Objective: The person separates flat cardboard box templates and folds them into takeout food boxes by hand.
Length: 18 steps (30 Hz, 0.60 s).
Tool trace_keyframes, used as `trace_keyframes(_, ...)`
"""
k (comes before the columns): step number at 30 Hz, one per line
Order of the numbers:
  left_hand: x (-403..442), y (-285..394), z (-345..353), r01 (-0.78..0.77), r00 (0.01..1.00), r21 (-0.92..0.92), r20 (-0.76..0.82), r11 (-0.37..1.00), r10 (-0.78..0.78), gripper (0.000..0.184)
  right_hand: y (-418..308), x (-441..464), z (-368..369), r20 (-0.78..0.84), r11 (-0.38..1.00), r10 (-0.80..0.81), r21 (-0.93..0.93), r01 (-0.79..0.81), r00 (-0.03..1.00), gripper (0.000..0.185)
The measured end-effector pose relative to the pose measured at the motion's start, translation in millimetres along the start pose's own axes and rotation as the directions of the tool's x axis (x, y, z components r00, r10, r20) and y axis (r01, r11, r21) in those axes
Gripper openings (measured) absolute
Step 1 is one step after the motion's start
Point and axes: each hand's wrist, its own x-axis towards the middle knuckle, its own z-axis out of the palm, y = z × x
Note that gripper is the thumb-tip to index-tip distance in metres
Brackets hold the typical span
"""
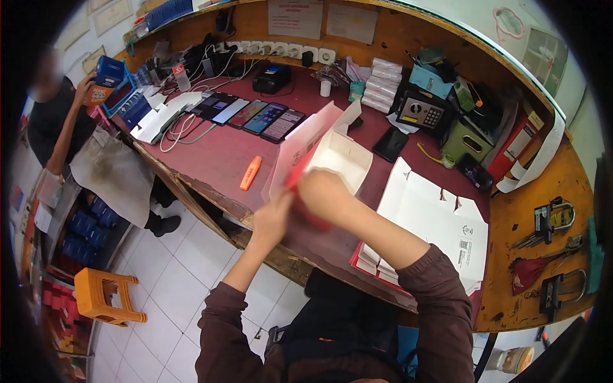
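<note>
Both my hands are at a red and white cardboard box (341, 156), tilted up over the red desktop, its lid flaps spread. My left hand (273, 220) is closed at the lower left edge of its red part. Higher and to the right, my right hand (324, 195) is bent over the box, its fingers blurred and mostly hidden. An orange highlighter (250, 173) lies left of the box. To the right rests a stack of flat white and red boxes (434, 220), partly under my right forearm.
Several phones (258, 118) lie in a row at the back, beside white cables (179, 131). A black phone (390, 144), a small safe (419, 112) and padlocks (554, 220) are on the right. A person (83, 140) stands at the left, near an orange stool (105, 295).
</note>
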Motion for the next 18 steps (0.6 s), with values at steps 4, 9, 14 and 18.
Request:
trace_keyframes(4, -10.5, -0.6, 18.4, -0.045, 0.998, 0.046, -0.046, 0.998, 0.048, 0.024, -6.8, -3.8, 4.4, 0.016, 0.989, -0.048, -0.141, 0.05, 0.999, 0.014)
trace_keyframes(9, -13.3, 1.8, 23.8, 0.005, 0.997, 0.075, -0.071, 0.997, 0.0, 0.02, -6.7, 2.1, -9.4, 0.045, 0.994, -0.091, -0.059, 0.094, 0.995, 0.011)
trace_keyframes(14, -11.1, 10.6, 19.4, 0.006, 0.998, 0.003, -0.062, 1.0, -0.006, 0.021, 10.3, 8.6, -5.8, 0.098, 0.999, -0.051, 0.018, 0.049, 0.994, 0.013)
trace_keyframes(18, -13.6, 18.1, 26.5, 0.046, 0.999, 0.059, -0.028, 0.997, -0.044, 0.022, 7.1, 11.1, 19.1, 0.065, 0.996, -0.079, -0.044, 0.082, 0.995, 0.014)
